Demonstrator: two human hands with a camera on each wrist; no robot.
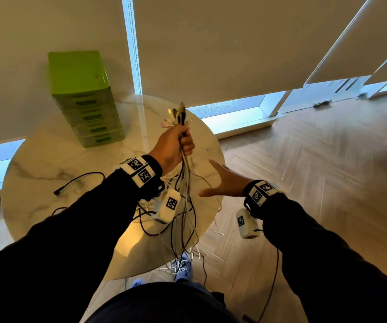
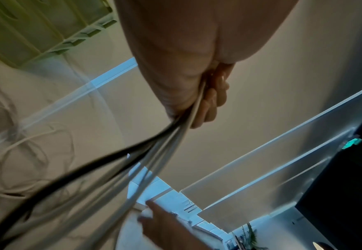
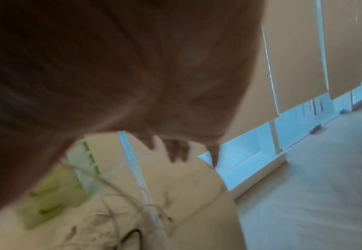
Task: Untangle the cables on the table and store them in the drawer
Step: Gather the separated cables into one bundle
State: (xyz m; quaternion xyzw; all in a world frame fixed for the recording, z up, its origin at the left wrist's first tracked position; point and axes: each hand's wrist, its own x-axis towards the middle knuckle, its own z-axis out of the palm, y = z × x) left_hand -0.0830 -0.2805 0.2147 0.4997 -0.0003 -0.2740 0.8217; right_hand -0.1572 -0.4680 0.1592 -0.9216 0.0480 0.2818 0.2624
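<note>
My left hand (image 1: 178, 143) is raised over the round marble table (image 1: 48, 159) and grips a bundle of cables (image 1: 185, 183) near their plug ends (image 1: 178, 113), which stick up above the fist. The black and white cables hang down from the fist past the table's front edge toward the floor. The left wrist view shows my fingers (image 2: 210, 101) curled round the cables (image 2: 154, 152). My right hand (image 1: 225, 180) hovers to the right of the hanging cables with fingers spread, holding nothing. A green drawer unit (image 1: 87, 99) stands at the table's back left, all drawers closed.
A loose black cable (image 1: 78, 180) lies on the table's left part. More cable ends trail on the wooden floor (image 1: 304, 159) by my shoes (image 1: 183, 266). Roller blinds and a low window ledge (image 1: 234, 113) run behind the table.
</note>
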